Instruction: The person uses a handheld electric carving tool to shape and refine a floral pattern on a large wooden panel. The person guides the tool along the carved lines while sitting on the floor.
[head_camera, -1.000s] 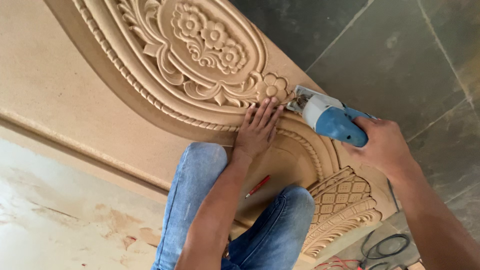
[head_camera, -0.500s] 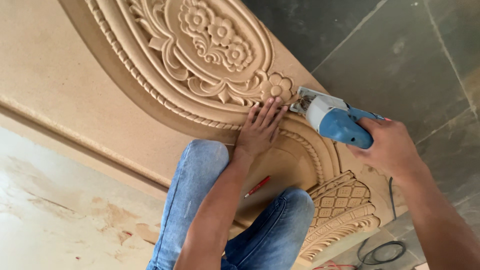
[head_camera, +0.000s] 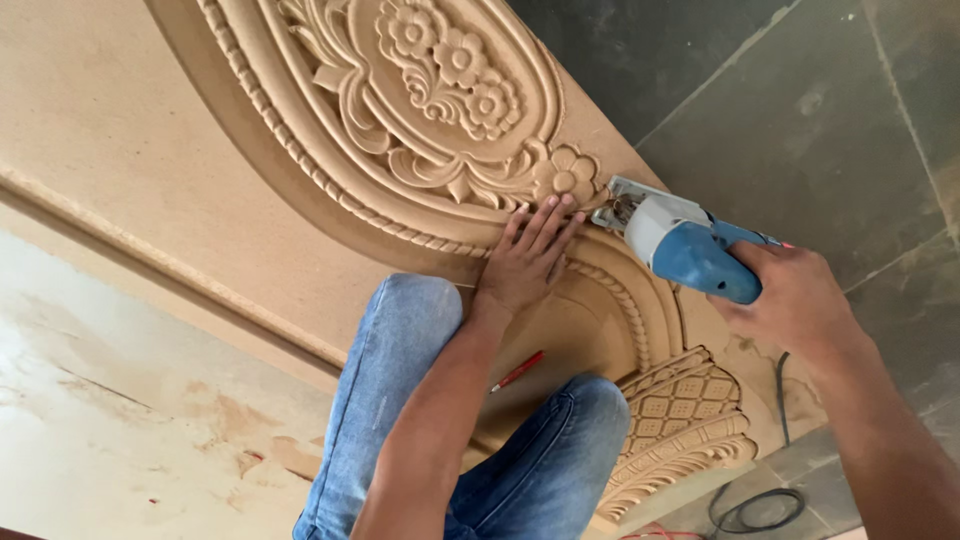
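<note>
A large tan carved board (head_camera: 190, 200) with floral relief and rope-pattern borders lies across the floor. My left hand (head_camera: 525, 260) rests flat on it, fingers spread, just below a carved flower (head_camera: 570, 175). My right hand (head_camera: 790, 300) grips the handle of a blue and grey jigsaw (head_camera: 675, 240), whose front end meets the board's right edge beside the flower. My knees in blue jeans (head_camera: 400, 350) kneel on the board.
A red pencil (head_camera: 517, 371) lies on the board between my knees. Dark stone tile floor (head_camera: 800, 100) spreads to the right. A black power cord (head_camera: 755, 505) coils on the floor at the bottom right. Pale worn flooring (head_camera: 120, 430) is at the lower left.
The view has shifted slightly, so the board sits a little lower and more to the right. Both hands and the jigsaw keep their places on the board's edge.
</note>
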